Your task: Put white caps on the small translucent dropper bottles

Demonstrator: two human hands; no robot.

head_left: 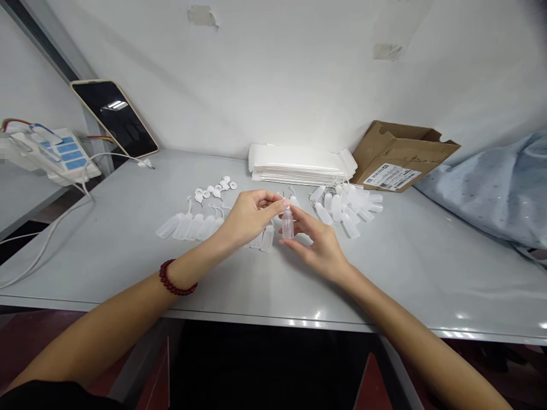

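A small translucent bottle (pixel 288 224) stands upright between my hands over the grey table. My right hand (pixel 317 239) holds it, with fingers behind its top and the thumb by its base. My left hand (pixel 252 216) pinches at the bottle's neck, closed on a small white piece that its fingertips partly cover. Several like bottles (pixel 195 226) lie in a row to the left, the row running on under my left hand. Small white caps (pixel 206 194) are gathered behind that row. A loose pile of bottles (pixel 337 208) lies to the right of my hands.
Flat white cartons (pixel 299 165) are stacked against the wall. Beside them leans an open brown box (pixel 397 156). A phone (pixel 115 117) rests against the wall at the left, near a power strip (pixel 70 156) and white cables. Pale blue fabric (pixel 491 188) covers the right back.
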